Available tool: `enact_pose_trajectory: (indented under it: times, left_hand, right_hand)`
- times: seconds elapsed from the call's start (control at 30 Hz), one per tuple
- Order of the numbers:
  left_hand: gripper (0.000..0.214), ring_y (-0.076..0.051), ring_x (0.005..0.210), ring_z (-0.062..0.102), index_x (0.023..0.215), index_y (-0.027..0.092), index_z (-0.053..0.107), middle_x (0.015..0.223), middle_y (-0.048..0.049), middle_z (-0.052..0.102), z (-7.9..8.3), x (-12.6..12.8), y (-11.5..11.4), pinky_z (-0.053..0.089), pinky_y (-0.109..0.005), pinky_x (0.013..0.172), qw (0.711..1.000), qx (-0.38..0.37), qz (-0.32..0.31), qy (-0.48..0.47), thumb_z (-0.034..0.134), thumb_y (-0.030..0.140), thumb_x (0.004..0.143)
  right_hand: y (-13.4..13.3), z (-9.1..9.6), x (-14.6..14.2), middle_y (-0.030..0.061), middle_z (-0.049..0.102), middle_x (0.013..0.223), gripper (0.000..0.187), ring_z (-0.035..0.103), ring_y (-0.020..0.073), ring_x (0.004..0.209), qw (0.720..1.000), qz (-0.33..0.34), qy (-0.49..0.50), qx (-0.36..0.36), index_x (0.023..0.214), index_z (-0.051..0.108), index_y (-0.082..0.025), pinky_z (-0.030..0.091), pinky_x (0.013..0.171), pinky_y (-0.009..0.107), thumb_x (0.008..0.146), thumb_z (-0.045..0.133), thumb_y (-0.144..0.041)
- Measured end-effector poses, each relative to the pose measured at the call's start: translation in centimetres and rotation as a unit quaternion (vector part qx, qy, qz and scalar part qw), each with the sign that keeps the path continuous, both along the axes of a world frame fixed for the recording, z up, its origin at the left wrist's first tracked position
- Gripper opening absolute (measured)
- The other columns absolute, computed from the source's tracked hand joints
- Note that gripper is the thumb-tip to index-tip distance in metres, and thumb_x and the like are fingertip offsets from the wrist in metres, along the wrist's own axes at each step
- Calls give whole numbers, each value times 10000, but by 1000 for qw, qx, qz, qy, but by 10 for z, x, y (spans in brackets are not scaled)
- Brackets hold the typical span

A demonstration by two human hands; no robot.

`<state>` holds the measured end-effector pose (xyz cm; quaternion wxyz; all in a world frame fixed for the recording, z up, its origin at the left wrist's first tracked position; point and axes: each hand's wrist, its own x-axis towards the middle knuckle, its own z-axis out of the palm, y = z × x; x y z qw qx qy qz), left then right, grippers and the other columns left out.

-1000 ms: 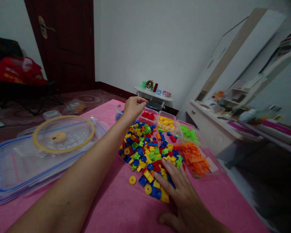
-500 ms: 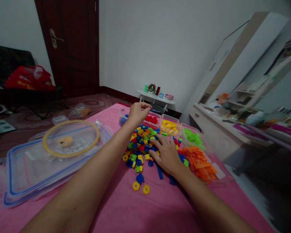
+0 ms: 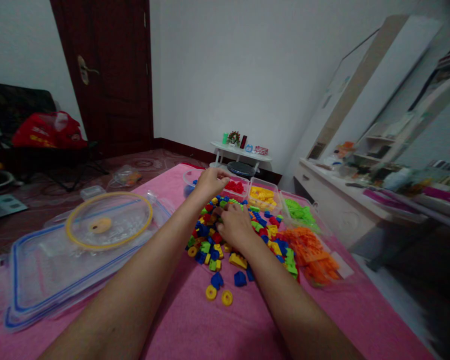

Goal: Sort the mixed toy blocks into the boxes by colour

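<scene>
My left hand (image 3: 211,183) hovers just above the far side of the block pile, near the tub of red blocks (image 3: 234,187). Its fingers are bent together; whatever they may hold is hidden. Down on the heap of mixed plastic building blocks (image 3: 212,245) rests my right hand (image 3: 235,223), fingers apart and reaching among the pieces, with the tips partly hidden. Blue pieces (image 3: 195,182) show in a clear tub behind my left wrist. Two yellow wheels (image 3: 227,298) and a blue block (image 3: 240,278) lie in front of the heap.
Clear tubs hold yellow blocks (image 3: 262,196), green blocks (image 3: 300,214) and orange pieces (image 3: 311,255) along the right. Blue-edged clear lids (image 3: 78,270) and a yellow-rimmed round lid (image 3: 108,220) lie at left on the pink cloth (image 3: 210,332). A dresser (image 3: 330,200) stands beyond.
My right hand has moved left and farther into the heap, uncovering green, yellow and blue blocks on the right. My left hand has come slightly lower and to the left.
</scene>
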<state>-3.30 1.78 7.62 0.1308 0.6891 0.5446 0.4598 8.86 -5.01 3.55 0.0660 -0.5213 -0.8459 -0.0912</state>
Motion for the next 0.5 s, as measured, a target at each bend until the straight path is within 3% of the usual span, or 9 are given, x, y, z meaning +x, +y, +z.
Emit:
enact_pose_trajectory:
  times: [0.13, 0.27, 0.5]
  left_hand:
    - [286, -176, 809, 633, 939, 154, 726, 881, -78, 712, -11, 7, 1, 469, -254, 740, 991, -25, -20, 133, 540, 231, 737]
    - [314, -168, 792, 632, 970, 176, 723, 888, -72, 713, -20, 14, -1, 456, -239, 716, 967, -72, -67, 236, 541, 180, 714]
    - [287, -149, 674, 608, 878, 194, 746, 821, -44, 716, -18, 13, -9, 407, -204, 580, 909, -193, -128, 346, 675, 306, 623]
  right_hand:
    - [1, 14, 38, 76, 650, 1057, 345, 568, 256, 993, 996, -62, 8, -56, 1121, 612, -276, 382, 836, 385, 800, 504, -344]
    - [5, 22, 74, 62, 671, 1006, 395, 600, 231, 924, 989, -74, 78, -100, 1133, 624, -270, 412, 726, 305, 794, 509, -437]
    - [12, 31, 106, 40, 675, 930, 369, 605, 194, 822, 985, -55, 142, -81, 1077, 671, -270, 412, 669, 261, 726, 605, -364]
